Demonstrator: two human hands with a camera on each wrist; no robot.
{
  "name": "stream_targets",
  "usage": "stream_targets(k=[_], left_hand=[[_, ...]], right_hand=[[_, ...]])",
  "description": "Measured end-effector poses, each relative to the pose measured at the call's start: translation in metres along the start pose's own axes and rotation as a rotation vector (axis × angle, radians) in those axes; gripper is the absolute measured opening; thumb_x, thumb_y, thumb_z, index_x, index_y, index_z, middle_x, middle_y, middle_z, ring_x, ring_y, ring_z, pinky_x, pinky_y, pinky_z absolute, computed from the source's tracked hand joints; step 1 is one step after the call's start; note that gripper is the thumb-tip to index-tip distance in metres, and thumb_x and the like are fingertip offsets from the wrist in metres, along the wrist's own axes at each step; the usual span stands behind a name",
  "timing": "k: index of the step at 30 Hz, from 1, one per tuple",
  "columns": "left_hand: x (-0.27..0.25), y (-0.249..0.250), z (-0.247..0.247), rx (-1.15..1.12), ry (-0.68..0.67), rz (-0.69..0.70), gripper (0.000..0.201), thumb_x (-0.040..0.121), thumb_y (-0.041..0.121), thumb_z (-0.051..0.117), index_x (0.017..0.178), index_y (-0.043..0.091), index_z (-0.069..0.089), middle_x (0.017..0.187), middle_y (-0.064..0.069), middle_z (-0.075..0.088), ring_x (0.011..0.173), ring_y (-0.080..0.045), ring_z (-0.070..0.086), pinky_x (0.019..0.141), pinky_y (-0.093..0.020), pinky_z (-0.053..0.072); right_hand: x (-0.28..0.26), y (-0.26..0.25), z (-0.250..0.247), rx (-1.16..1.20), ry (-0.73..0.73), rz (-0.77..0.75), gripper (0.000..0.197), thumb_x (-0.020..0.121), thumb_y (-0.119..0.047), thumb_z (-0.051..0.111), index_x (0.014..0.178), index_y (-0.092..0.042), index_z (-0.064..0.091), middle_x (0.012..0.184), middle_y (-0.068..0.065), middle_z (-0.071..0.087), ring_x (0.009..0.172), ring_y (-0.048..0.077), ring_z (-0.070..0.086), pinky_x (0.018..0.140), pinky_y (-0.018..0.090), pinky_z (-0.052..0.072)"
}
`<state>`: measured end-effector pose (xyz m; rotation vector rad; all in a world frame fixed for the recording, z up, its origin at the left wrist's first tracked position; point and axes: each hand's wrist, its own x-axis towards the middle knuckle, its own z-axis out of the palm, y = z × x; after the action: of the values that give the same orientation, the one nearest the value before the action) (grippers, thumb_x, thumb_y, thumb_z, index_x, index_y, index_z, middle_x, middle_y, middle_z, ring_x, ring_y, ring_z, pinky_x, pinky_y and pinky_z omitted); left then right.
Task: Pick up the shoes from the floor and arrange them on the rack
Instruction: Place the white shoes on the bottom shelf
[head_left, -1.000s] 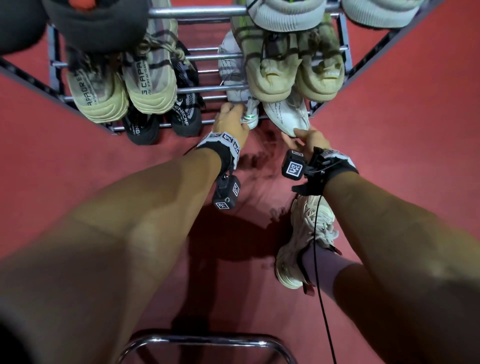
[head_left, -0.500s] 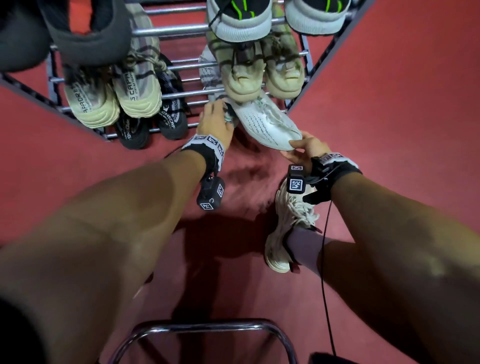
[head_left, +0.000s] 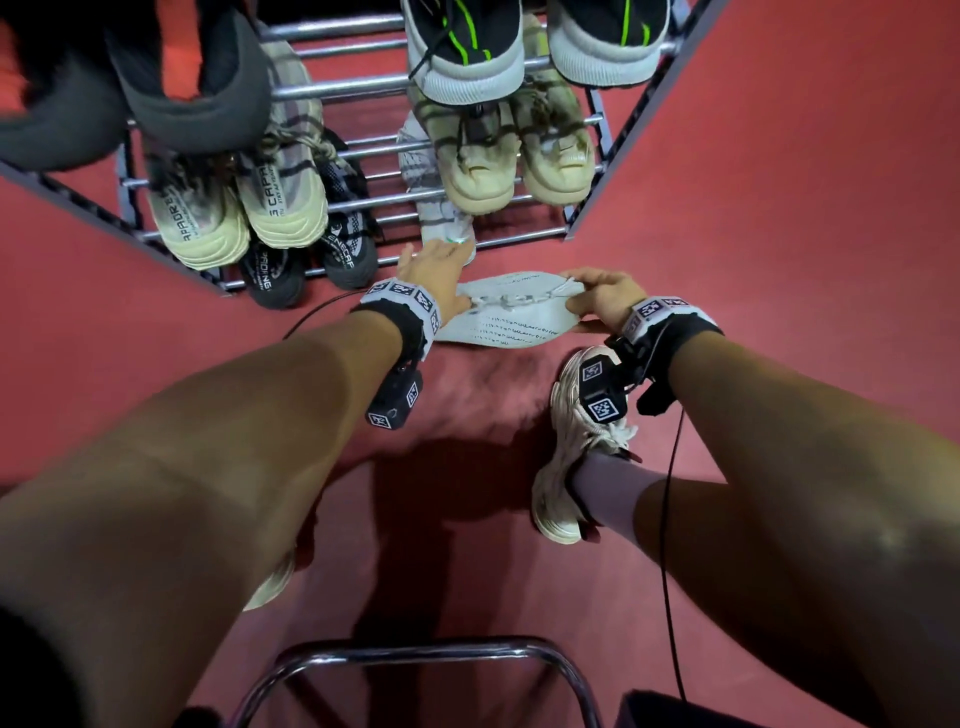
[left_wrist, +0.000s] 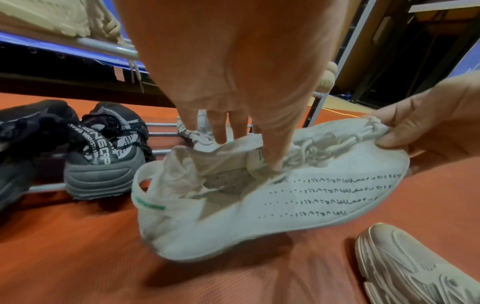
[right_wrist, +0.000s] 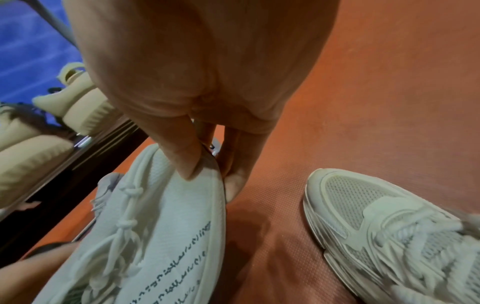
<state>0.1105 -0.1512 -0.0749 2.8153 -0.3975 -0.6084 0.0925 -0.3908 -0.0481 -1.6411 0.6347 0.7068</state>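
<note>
A white knit sneaker (head_left: 511, 317) with dark dotted lines along its side lies crosswise just in front of the metal rack (head_left: 519, 241), toe to the right. My left hand (head_left: 436, 270) grips its collar (left_wrist: 233, 148), thumb pushed into the opening and fingers over the far edge. My right hand (head_left: 597, 299) pinches the toe (right_wrist: 182, 185) between thumb and fingers. Its matching white sneaker (head_left: 441, 208) stands on the rack's bottom tier, right behind my left hand.
The rack holds a beige pair (head_left: 519, 166), a black-and-green pair (head_left: 535, 52), a cream striped pair (head_left: 239, 208) and a black pair (head_left: 311, 260). My own cream shoe (head_left: 576, 431) stands on the red floor. A chrome frame (head_left: 415, 654) is close below.
The white sneaker has come off the rack's bottom tier toward me and turned crosswise. My left hand moved from the racked sneaker to this one's collar; my right hand stays on its toe.
</note>
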Motion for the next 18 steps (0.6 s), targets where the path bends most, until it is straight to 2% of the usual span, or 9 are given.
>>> stream_targets(k=[2, 4, 6, 8, 11, 13, 14, 16, 18], left_hand=[[0.0, -0.002, 0.001, -0.001, -0.116, -0.005, 0.061, 0.089, 0.03, 0.061, 0.145, 0.022, 0.038, 0.141, -0.009, 0.051, 0.129, -0.03, 0.047, 0.109, -0.044, 0.036], [-0.003, -0.002, -0.001, -0.024, -0.145, -0.027, 0.041, 0.091, 0.027, 0.058, 0.132, 0.024, 0.054, 0.128, -0.007, 0.061, 0.116, -0.029, 0.056, 0.096, -0.039, 0.047], [-0.007, -0.003, -0.002, -0.035, -0.158, -0.049, 0.029, 0.092, 0.025, 0.054, 0.12, 0.026, 0.062, 0.119, -0.006, 0.065, 0.108, -0.029, 0.059, 0.086, -0.036, 0.05], [-0.012, -0.002, -0.002, -0.036, -0.186, -0.053, 0.028, 0.094, 0.026, 0.05, 0.119, 0.025, 0.063, 0.117, -0.007, 0.065, 0.105, -0.031, 0.061, 0.08, -0.034, 0.047], [-0.02, -0.001, -0.001, -0.042, -0.211, -0.039, 0.034, 0.098, 0.032, 0.041, 0.127, 0.029, 0.057, 0.125, -0.006, 0.064, 0.115, -0.033, 0.058, 0.087, -0.036, 0.044], [-0.022, 0.003, -0.003, -0.034, -0.245, -0.064, 0.036, 0.101, 0.032, 0.036, 0.129, 0.024, 0.056, 0.13, -0.006, 0.061, 0.124, -0.033, 0.051, 0.097, -0.039, 0.041], [-0.022, 0.004, -0.002, -0.042, -0.258, -0.088, 0.035, 0.101, 0.029, 0.035, 0.126, 0.019, 0.058, 0.129, -0.007, 0.061, 0.124, -0.033, 0.051, 0.099, -0.039, 0.04], [-0.019, 0.007, -0.001, -0.096, -0.268, -0.149, 0.033, 0.101, 0.023, 0.038, 0.119, 0.013, 0.063, 0.122, -0.01, 0.064, 0.114, -0.033, 0.056, 0.094, -0.038, 0.044], [-0.013, 0.005, 0.005, -0.188, -0.275, -0.228, 0.03, 0.099, 0.023, 0.042, 0.11, 0.01, 0.067, 0.112, -0.012, 0.068, 0.096, -0.031, 0.061, 0.085, -0.036, 0.048]], right_hand=[[0.001, -0.004, 0.004, -0.05, -0.031, -0.006, 0.048, 0.086, 0.017, 0.045, 0.115, -0.017, 0.063, 0.086, -0.003, 0.064, 0.073, 0.012, 0.06, 0.045, 0.019, 0.053], [0.002, -0.009, 0.009, -0.112, -0.056, -0.036, 0.049, 0.087, 0.018, 0.043, 0.121, -0.013, 0.062, 0.091, 0.001, 0.063, 0.075, 0.015, 0.06, 0.046, 0.019, 0.054], [0.006, -0.012, 0.014, -0.182, -0.068, -0.08, 0.049, 0.087, 0.02, 0.04, 0.125, -0.004, 0.059, 0.098, 0.01, 0.06, 0.085, 0.023, 0.059, 0.048, 0.021, 0.055], [0.008, -0.014, 0.019, -0.249, -0.072, -0.13, 0.048, 0.087, 0.021, 0.037, 0.124, 0.0, 0.058, 0.093, 0.011, 0.059, 0.091, 0.027, 0.055, 0.051, 0.022, 0.055], [0.011, -0.022, 0.022, -0.389, -0.097, -0.217, 0.046, 0.086, 0.018, 0.042, 0.116, -0.008, 0.063, 0.095, 0.012, 0.062, 0.097, 0.03, 0.058, 0.073, 0.033, 0.057], [0.01, -0.031, 0.024, -0.68, -0.07, -0.326, 0.045, 0.085, 0.01, 0.047, 0.12, -0.013, 0.065, 0.111, 0.013, 0.065, 0.105, 0.028, 0.06, 0.087, 0.032, 0.051], [0.009, -0.035, 0.026, -0.856, -0.04, -0.412, 0.046, 0.085, 0.004, 0.049, 0.122, -0.017, 0.065, 0.118, 0.01, 0.066, 0.107, 0.027, 0.06, 0.089, 0.03, 0.049], [0.008, -0.04, 0.032, -1.092, 0.035, -0.577, 0.049, 0.084, -0.005, 0.054, 0.129, -0.023, 0.06, 0.126, 0.008, 0.062, 0.113, 0.029, 0.059, 0.093, 0.034, 0.049], [0.012, -0.04, 0.04, -1.212, 0.06, -0.618, 0.059, 0.083, -0.006, 0.056, 0.139, -0.023, 0.049, 0.138, 0.009, 0.05, 0.126, 0.033, 0.047, 0.101, 0.044, 0.046]])
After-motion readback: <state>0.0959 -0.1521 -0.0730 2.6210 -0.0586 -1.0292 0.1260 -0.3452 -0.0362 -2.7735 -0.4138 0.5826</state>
